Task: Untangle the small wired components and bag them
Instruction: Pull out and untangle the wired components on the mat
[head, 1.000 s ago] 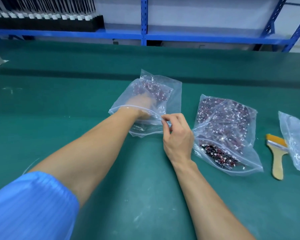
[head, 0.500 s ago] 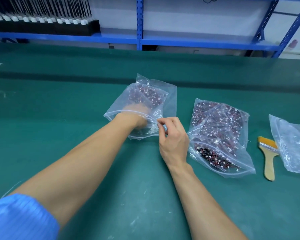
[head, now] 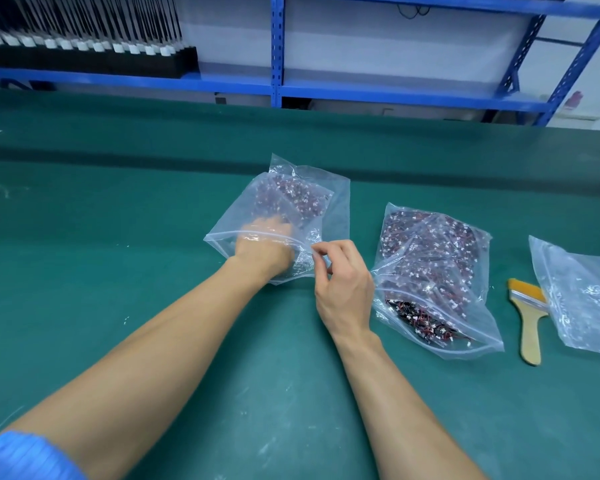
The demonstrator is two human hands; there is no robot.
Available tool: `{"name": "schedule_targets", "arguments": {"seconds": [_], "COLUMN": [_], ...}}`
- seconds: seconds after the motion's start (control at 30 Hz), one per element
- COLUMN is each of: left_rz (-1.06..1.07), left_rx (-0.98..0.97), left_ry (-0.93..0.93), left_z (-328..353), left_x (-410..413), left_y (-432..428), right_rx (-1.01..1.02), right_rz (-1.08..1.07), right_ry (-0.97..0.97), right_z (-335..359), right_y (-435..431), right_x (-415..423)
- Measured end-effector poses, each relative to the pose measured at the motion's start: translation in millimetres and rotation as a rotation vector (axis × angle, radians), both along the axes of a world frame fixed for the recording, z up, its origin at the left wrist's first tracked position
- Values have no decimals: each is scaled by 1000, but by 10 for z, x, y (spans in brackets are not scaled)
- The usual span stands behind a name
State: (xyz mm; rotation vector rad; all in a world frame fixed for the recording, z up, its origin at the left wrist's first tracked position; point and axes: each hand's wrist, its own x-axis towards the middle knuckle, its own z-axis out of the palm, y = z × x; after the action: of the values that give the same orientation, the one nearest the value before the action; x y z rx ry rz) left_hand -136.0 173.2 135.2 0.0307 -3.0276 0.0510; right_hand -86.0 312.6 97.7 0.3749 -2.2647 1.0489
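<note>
Currently loading the left bag [head: 219, 239]. The left hand [head: 262, 249] is in through the mouth up to the wrist and is seen only through plastic. Cannot tell whether its fingers hold components or just push them down. The wired components [head: 291, 195] sit bunched at the closed far end, beyond the hand, likely packed deep so the zip strip is clear for sealing. The bag lies flat on the green surface [head: 118, 237] with its mouth toward the person, so the arm goes straight in.

The right hand [head: 343, 285] has its fingers [head: 321, 252] pinched narrow on the rim at the mouth's right corner. This reads as holding the mouth open and stopping the bag sliding under the left hand's push.

Just right of that hand is a second bag [head: 489, 337], much fuller, with its mouth also toward the person. Loose red-and-black parts [head: 426, 317] lie near its opening. It could be source stock or a finished lot, can't say which.

Next is a brush [head: 530, 317] lying flat, handle toward the person, apart from the bags. Far right is a third bag [head: 582, 296], partly out of view, contents unclear.
</note>
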Motion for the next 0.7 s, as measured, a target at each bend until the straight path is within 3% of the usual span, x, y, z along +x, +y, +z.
{"name": "schedule_targets", "arguments": {"seconds": [0.17,0.53,0.7], "left_rz": [9,8,-40], "left_rx": [13,166,47], "left_ry": [-61,64,148], "left_z": [-67,-46,-170], "left_x": [55,125,253], "left_y": [25,-46,-59], "right_rx": [-3,17,16], "right_rz": [-1,-4,-10], "right_ry": [0,7,10], "right_z": [-1,13,25], "right_y": [8,16,19], "right_x": [-1,0,-15]}}
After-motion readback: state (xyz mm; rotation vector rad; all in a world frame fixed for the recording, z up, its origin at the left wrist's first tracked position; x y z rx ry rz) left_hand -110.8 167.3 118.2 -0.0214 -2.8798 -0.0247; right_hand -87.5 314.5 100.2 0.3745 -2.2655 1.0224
